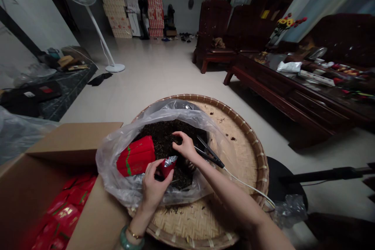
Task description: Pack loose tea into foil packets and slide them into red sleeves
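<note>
My left hand [155,181] holds a small red foil packet [167,166] upright, its silver lining showing at the top. Just above and to the right, my right hand [185,147] is curved, thumb and forefinger apart; nothing held is visible between them. Below both hands lie dark dried tea leaves [164,131] in a large clear plastic bag [113,150]. A bundle of flat red packets [137,155] rests on the leaves at left. Partly behind my right wrist is a black clamp-like tool [215,156] with a white cord.
The bag sits on a round woven bamboo tray [234,133] with scattered leaves. At left stands an open cardboard box [88,211] holding several red packets [67,211]. A black round stand base [284,179] is at right. Beyond are a wooden table [281,86] and a white fan [99,31].
</note>
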The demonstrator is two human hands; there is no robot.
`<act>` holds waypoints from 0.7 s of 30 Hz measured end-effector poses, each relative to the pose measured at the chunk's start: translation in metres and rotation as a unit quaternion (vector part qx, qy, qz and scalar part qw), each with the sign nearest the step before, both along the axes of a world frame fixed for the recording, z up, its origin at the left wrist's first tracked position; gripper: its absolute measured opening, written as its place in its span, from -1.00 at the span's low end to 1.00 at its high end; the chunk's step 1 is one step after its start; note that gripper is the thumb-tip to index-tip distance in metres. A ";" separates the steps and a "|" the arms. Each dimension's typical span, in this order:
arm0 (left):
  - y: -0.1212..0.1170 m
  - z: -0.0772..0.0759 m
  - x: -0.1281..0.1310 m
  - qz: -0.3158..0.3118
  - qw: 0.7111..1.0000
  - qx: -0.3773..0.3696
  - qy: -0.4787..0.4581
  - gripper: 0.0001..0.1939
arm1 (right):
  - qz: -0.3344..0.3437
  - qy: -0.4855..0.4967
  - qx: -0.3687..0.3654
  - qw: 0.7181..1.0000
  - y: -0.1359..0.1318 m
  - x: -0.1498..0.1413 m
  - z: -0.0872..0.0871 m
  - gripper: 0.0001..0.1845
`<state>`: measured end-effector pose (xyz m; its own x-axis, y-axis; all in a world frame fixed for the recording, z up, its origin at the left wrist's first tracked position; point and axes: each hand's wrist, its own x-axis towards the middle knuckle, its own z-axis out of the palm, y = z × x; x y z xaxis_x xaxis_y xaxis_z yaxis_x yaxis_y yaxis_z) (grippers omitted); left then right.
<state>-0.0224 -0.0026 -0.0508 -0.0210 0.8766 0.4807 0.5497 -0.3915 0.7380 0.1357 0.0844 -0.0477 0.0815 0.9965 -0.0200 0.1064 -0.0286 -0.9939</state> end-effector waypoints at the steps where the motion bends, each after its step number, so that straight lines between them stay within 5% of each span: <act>1: 0.000 0.000 0.000 0.000 1.000 -0.001 -0.002 -0.69 | -0.011 0.070 -0.030 0.997 -0.002 0.002 0.000 -0.67; 8: -0.001 -0.001 0.001 -0.003 1.000 0.001 -0.012 -0.69 | 0.025 0.316 -0.160 0.935 -0.012 0.004 0.008 -0.74; 12: -0.001 -0.001 0.000 -0.006 1.000 0.012 -0.014 -0.70 | 0.042 0.554 -0.225 0.800 -0.017 0.003 0.024 -0.67; 14: -0.001 -0.002 -0.001 -0.008 1.000 0.012 -0.014 -0.69 | 0.044 0.604 -0.240 0.759 -0.019 0.003 0.028 -0.62; 21: -0.001 -0.003 -0.001 -0.009 1.000 0.006 -0.007 -0.67 | 0.029 0.581 -0.282 0.763 -0.025 0.005 0.023 -0.63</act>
<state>-0.0230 -0.0036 -0.0534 -0.0112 0.8709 0.4913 0.5320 -0.4108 0.7404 0.1404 0.0598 -0.0243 -0.3618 0.8043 -0.4713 -0.8204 -0.5148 -0.2489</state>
